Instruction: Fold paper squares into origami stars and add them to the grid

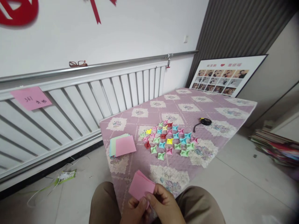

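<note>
Both hands pinch a piece of folded pink paper (140, 185) over the near end of the table, close to my lap. My left hand (136, 211) grips its lower edge with the thumb on top. From the right, my right hand (164, 202) holds the lower right corner, its thumb pressed on the paper. Several layers show along the upper edge. Just beyond lie small folded paper shapes (169, 141) in green, blue, yellow, red and pink, set out in rough rows. To their left rests a stack of paper sheets (125, 145), pink on top of green and blue.
A purple patterned cloth covers the table (161, 113). A black tape measure (206, 121) lies at its right. Behind stands a white radiator (130, 87) with a pink note (31, 98); glasses (78, 63) sit on the pipe. A photo board (224, 76) leans at the back right.
</note>
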A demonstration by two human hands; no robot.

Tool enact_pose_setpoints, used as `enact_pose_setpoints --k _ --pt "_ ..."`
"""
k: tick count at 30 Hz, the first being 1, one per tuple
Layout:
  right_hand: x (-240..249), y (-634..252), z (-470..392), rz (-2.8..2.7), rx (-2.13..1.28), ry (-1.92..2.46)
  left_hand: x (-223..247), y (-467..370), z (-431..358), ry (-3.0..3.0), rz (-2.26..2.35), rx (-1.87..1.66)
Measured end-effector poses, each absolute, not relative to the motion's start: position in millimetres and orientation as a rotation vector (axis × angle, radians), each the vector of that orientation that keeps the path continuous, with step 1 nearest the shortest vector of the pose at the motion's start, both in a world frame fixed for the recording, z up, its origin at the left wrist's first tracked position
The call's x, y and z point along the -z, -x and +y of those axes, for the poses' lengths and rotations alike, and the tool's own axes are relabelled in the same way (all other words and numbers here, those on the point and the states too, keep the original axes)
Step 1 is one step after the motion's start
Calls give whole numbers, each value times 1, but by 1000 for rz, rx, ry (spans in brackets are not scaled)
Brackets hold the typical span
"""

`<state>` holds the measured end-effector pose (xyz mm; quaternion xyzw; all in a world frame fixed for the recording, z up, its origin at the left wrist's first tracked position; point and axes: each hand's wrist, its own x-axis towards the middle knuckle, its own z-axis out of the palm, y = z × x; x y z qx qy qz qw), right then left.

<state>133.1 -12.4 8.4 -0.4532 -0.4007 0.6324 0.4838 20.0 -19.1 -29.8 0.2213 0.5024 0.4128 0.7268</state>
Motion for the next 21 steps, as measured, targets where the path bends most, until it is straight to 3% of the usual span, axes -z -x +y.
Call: enact_pose_setpoints --k 21 --pt "7 -134 -13 -1191 -1148 1402 12 -14 -18 -849 1335 -948"
